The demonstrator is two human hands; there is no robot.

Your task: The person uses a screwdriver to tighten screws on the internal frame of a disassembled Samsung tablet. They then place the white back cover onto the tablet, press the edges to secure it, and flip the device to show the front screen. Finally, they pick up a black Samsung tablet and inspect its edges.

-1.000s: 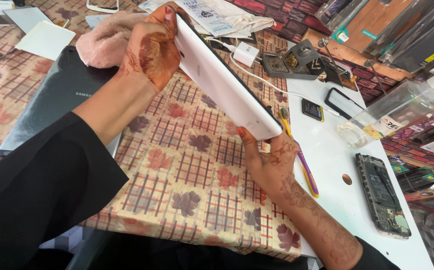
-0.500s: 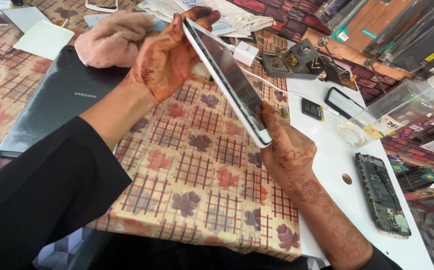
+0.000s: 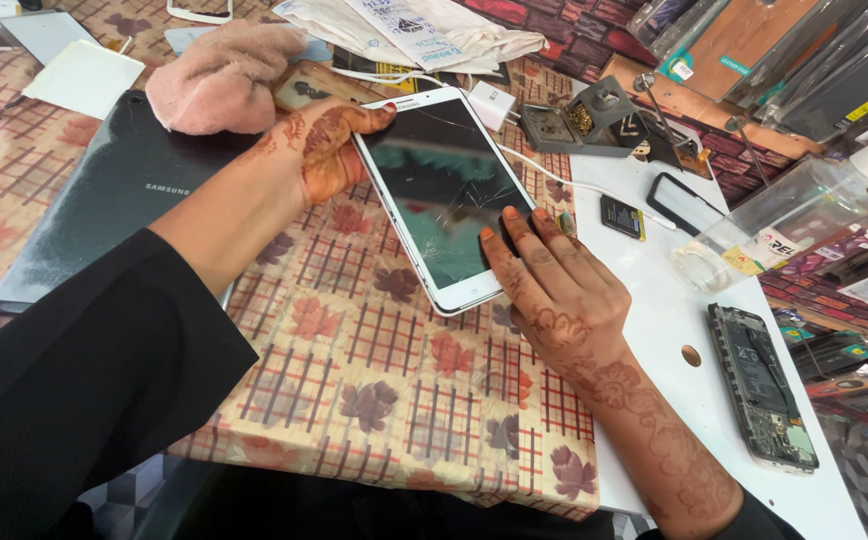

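Far left on the counter [image 3: 374, 400], which is covered in a checked cloth with leaf prints, lies a dark tablet [image 3: 104, 215] face down, and a pink fluffy cloth [image 3: 219, 80] is bunched just behind it. Next comes the left hand [image 3: 319, 150], patterned with henna: its fingers curl round the top left corner of a white tablet [image 3: 444, 195], the thumb hooked along the upper edge. That tablet lies face up in the middle of the counter, its dark glass cracked in a web of lines. The right hand [image 3: 554, 290] rests flat and unclenched over the tablet's lower right side, fingertips pressing on the screen. Behind it a white charger cable [image 3: 544, 175] trails past a small metal stand [image 3: 594, 120]. Further right, on a white board [image 3: 674, 330], sit a small dark battery [image 3: 622, 217] and, well apart near the edge, an opened phone [image 3: 759, 385] with its insides showing.
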